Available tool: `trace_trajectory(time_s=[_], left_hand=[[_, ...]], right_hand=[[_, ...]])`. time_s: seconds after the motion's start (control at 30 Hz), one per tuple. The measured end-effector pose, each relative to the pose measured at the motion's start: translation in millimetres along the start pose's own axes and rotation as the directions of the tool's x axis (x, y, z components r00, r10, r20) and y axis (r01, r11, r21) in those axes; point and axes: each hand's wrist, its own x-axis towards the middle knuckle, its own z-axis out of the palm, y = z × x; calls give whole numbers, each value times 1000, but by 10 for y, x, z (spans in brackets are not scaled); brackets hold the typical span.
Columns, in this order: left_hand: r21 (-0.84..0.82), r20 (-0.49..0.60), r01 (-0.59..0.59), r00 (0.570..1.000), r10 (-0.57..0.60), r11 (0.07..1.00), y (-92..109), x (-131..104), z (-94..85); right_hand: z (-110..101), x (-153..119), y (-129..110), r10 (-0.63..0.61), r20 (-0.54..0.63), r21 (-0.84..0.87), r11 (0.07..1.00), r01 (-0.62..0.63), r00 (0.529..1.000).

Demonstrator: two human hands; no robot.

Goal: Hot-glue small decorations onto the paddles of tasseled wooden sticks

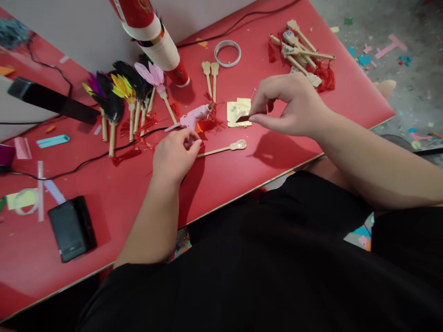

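Observation:
My left hand (175,154) has its fingers curled at one end of a thin wooden stick (216,151). The stick's wider, spoon-like end points right and carries a shiny clear blob. My right hand (289,106) pinches a small dark flat strip (244,118) between thumb and fingers. Its tip is over yellow paper squares (238,108) that bear small specks. Just beyond my left hand lies a pink glue gun (195,116), its dark nozzle pointing right near red tassels. Two more wooden sticks (210,76) with wide ends lie behind it.
Feather-topped sticks (131,94) lie at the left behind a black cable. A stack of paper cups (161,50) stands at the back, beside a tape roll (227,54). Tasselled sticks (301,48) are piled back right. A black phone (69,228) sits front left.

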Motion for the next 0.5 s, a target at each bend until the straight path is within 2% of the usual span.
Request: trace_trajectory(time_s=[0.1, 0.17, 0.23, 0.3, 0.37, 0.43, 0.5], left_hand=[[-248, -6, 139, 989, -145, 959, -172, -10, -42], [-472, 47, 224, 972, -229, 853, -248, 1, -18], [-631, 155, 293, 955, -253, 719, -297, 22, 10], [-719, 241, 341, 940, -243, 606, -335, 45, 19], [-777, 267, 360, 931, -247, 517, -377, 69, 10], [-820, 201, 315, 940, -275, 477, -422, 94, 0], [-829, 32, 192, 954, -298, 526, -458, 109, -8]], right_hand=[[53, -11, 53, -4, -15, 8, 1000, 5, 1000], [62, -10, 78, 1, -20, 7, 1000, -1, 1000], [55, -11, 88, 15, -22, -17, 1000, -16, 1000], [42, -24, 77, 42, -25, -56, 997, -43, 999], [35, -44, 48, 71, -35, -93, 993, -75, 997], [36, -62, 16, 72, -39, -113, 991, -76, 997], [46, -66, -6, 33, -35, -113, 993, -37, 999]])
